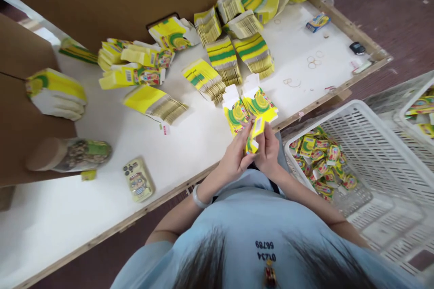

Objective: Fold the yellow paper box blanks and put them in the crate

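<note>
The left hand [233, 156] and the right hand [269, 146] are both partly closed, fingers curled, grasping one small yellow-and-green carton [259, 125] between them. The left hand grips its near left side, with the thumb toward the wearer; the right hand bears on its right side. Several fingertips are hidden behind the carton, so their exact contact cannot be told. The carton is held tilted above the near edge of the white worktable [193, 149], in front of the wearer's light blue shirt [251, 216]. A pale bracelet [200, 196] sits on the left wrist.

Just beyond the hands, printed carton blanks [259, 100] lie side by side on the table, white flaps pointing away. Behind these stand fanned stacks of flat cartons [222, 56], with further bundles toward the far right corner. To the left, a loose pile of yellow cartons [127, 70] lies in front of a large brown cardboard box [118, 0].

On the left part of the table, a clear jar [86, 153] with dark contents lies near a phone in a cartoon case [138, 179], camera side up. On the right part are rubber bands [312, 61], a small blue box [318, 22] and a small dark object [357, 48], unidentified. Right of the table, a white slatted crate [379, 144] contains many small yellow-and-green packs [323, 158], heaped toward its left side.
</note>
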Tool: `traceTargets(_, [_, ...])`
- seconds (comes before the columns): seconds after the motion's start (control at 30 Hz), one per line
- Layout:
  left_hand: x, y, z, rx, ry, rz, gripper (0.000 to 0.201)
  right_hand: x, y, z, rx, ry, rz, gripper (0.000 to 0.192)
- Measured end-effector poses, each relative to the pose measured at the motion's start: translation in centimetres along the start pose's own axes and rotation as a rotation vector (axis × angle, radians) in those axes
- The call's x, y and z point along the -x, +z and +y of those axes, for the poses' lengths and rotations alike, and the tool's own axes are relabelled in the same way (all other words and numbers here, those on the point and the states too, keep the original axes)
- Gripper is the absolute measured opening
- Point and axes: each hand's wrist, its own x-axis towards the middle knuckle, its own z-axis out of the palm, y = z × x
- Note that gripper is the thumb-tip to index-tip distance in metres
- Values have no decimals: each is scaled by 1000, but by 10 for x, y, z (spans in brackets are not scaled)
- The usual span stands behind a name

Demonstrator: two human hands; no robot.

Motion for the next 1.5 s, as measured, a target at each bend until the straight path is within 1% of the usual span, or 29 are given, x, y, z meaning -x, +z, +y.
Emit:
traceTargets(0.07, [5, 2, 6, 28, -155, 49, 61, 1, -1, -8, -45, 5, 78, 38])
traceTargets(0.1, [8, 4, 9, 48, -236, 73, 56, 3, -2, -10, -77, 21, 97, 36])
traceTargets(0.17, [13, 7, 14, 84, -366, 133, 51, 6, -3, -13, -168, 98, 88, 32])
traceTargets(0.27, [17, 11, 20, 155, -475, 214, 48, 12, -6, -13, -302, 243, 90, 31])
traceTargets(0.33, [17, 12, 23, 230, -520, 228, 49, 17, -8, -12, -343, 311, 97, 34])
traceTargets(0.4, [16, 12, 27, 312, -551, 226, 53, 24, -12, -10, -377, 337, 71, 39])
traceTargets(0.43, [17, 12, 28, 346, -562, 234, 55, 28, -14, -10, -397, 328, 46, 42])
traceTargets(0.5, [22, 13, 31, 394, -582, 275, 59, 36, -20, -10, -412, 255, -5, 44])
traceTargets(0.6, [36, 17, 32, 429, -596, 365, 77, 44, -29, -12, -342, 113, -72, 32])
traceTargets(0.67, [46, 20, 31, 434, -578, 400, 83, 45, -36, -13, -293, 77, -141, 27])
traceTargets(0.73, [53, 19, 29, 409, -559, 382, 74, 43, -43, -14, -280, 74, -222, 27])
traceTargets(0.83, [55, 15, 29, 358, -587, 254, 55, 39, -50, -12, -284, 107, -306, 25])
traceTargets(0.9, [54, 13, 30, 326, -594, 191, 47, 38, -50, -10, -286, 133, -321, 30])
traceTargets(0.93, [54, 12, 32, 312, -584, 184, 45, 38, -50, -9, -296, 141, -311, 32])
traceTargets(1.0, [54, 12, 35, 301, -556, 206, 43, 38, -47, -7, -344, 148, -257, 28])
traceTargets(1.07, [55, 11, 38, 315, -553, 247, 50, 36, -45, -4, -383, 125, -224, 27])
traceTargets(1.1, [56, 9, 39, 318, -559, 263, 57, 34, -45, -2, -387, 89, -240, 29])
traceTargets(1.13, [57, 7, 40, 315, -562, 270, 64, 32, -45, 0, -388, 34, -288, 31])
traceTargets(1.2, [58, 0, 43, 285, -542, 258, 66, 26, -46, 4, -396, -88, -427, 31])
traceTargets(1.23, [57, -4, 45, 258, -528, 256, 65, 23, -46, 5, -410, -125, -493, 34])
traceTargets(1.27, [56, -9, 47, 225, -524, 257, 64, 21, -45, 6, -428, -126, -547, 38])
traceTargets(1.3, [55, -13, 49, 192, -535, 263, 62, 19, -43, 5, -445, -85, -590, 41])
traceTargets(1.37, [52, -21, 54, 128, -589, 288, 59, 17, -37, 0, -483, 92, -659, 45])
traceTargets(1.43, [49, -26, 58, 90, -638, 296, 61, 14, -29, -9, -548, 287, -734, 47])
traceTargets(1.5, [48, -29, 61, 84, -655, 306, 64, 9, -23, -18, -605, 402, -802, 50])
